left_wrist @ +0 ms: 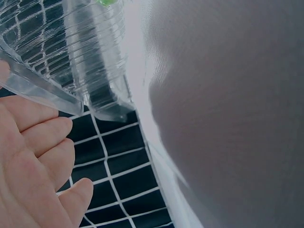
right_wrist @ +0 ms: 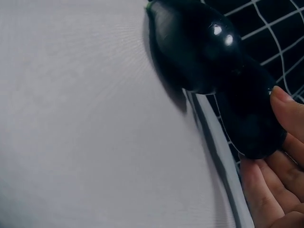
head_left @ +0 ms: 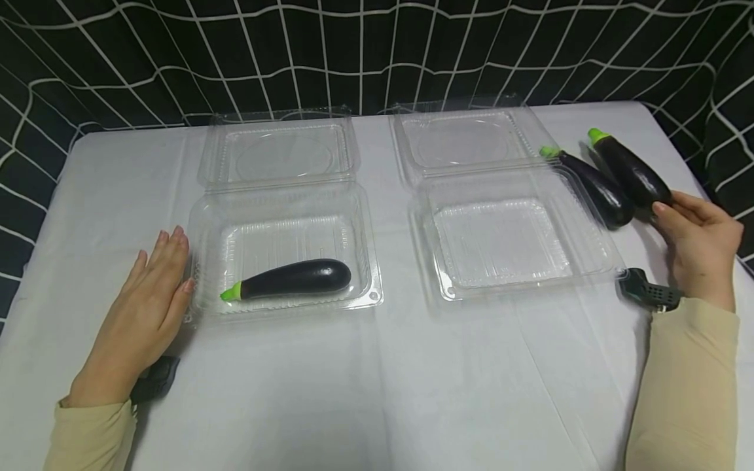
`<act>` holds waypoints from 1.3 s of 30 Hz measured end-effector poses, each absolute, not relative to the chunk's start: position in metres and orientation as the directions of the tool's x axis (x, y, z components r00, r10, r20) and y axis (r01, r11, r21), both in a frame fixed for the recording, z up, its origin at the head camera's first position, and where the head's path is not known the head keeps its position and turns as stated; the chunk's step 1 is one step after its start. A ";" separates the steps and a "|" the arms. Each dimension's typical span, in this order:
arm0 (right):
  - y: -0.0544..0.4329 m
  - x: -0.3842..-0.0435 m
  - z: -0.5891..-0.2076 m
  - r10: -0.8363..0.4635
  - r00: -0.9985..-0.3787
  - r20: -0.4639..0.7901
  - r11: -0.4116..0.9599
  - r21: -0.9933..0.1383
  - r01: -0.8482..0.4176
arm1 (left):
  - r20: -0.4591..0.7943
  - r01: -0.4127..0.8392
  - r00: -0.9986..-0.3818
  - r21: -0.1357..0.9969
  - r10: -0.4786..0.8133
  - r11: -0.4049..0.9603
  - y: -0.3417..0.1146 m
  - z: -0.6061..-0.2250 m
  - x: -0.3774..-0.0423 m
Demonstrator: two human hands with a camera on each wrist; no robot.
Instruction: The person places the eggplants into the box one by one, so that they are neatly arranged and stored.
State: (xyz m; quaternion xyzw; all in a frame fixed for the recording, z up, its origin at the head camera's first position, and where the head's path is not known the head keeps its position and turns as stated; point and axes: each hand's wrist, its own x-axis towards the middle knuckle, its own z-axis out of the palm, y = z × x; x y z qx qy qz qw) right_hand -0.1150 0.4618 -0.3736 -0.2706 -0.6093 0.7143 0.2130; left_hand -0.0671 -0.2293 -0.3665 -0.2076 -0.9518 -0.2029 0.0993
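At the far right, my right hand (head_left: 701, 235) pinches the blunt end of a dark eggplant (head_left: 633, 170) between thumb and fingers. The right wrist view shows the thumb on one side of this eggplant (right_wrist: 249, 114) and fingers beneath its end. A second eggplant (head_left: 597, 190) lies just left of it, green tip against the right clear container (head_left: 501, 284). My left hand (head_left: 144, 307), fingers straight, rests beside the left wall of the left clear container (head_left: 283, 203); whether it touches is hard to tell. Inside that container lies a third eggplant (head_left: 297, 278), green tip pointing left.
Both hinged containers stand with lids folded back, the left lid (head_left: 279, 150) and right lid (head_left: 465, 140) toward the far edge. A white cloth (head_left: 330, 386) covers the table. Black fabric with a white grid (head_left: 330, 52) rises behind and at both sides.
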 end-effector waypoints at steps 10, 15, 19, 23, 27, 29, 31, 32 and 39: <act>0.458 -0.116 -0.365 0.676 -0.732 -0.083 -0.133 -0.991 -0.011 | 0.275 0.435 -0.894 0.349 0.353 0.830 -0.229 -0.366 -0.066; 0.456 -0.117 -0.360 0.683 -0.726 -0.079 -0.166 -0.985 -0.048 | 0.272 0.434 -0.895 0.347 0.354 0.831 -0.229 -0.366 -0.066; 0.456 -0.117 -0.357 0.687 -0.722 -0.082 -0.178 -0.982 -0.057 | 0.267 0.432 -0.896 0.344 0.354 0.834 -0.229 -0.367 -0.066; 0.457 -0.117 -0.357 0.678 -0.732 -0.068 -0.179 -0.981 -0.074 | 0.267 0.433 -0.896 0.343 0.356 0.834 -0.229 -0.366 -0.066; 0.456 -0.117 -0.355 0.668 -0.743 -0.047 -0.173 -0.980 -0.094 | 0.271 0.435 -0.894 0.343 0.356 0.833 -0.230 -0.366 -0.066; 0.453 -0.116 -0.352 0.662 -0.748 -0.047 -0.177 -0.979 -0.096 | 0.274 0.436 -0.894 0.343 0.355 0.832 -0.230 -0.366 -0.067; 0.452 -0.115 -0.351 0.653 -0.756 -0.043 -0.183 -0.978 -0.103 | 0.277 0.439 -0.892 0.345 0.357 0.830 -0.229 -0.366 -0.067; 0.451 -0.114 -0.350 0.651 -0.758 -0.040 -0.184 -0.977 -0.107 | 0.278 0.439 -0.892 0.344 0.357 0.830 -0.229 -0.366 -0.067; 0.450 -0.117 -0.347 0.647 -0.762 -0.022 -0.197 -0.971 -0.139 | 0.278 0.437 -0.893 0.343 0.354 0.832 -0.229 -0.366 -0.067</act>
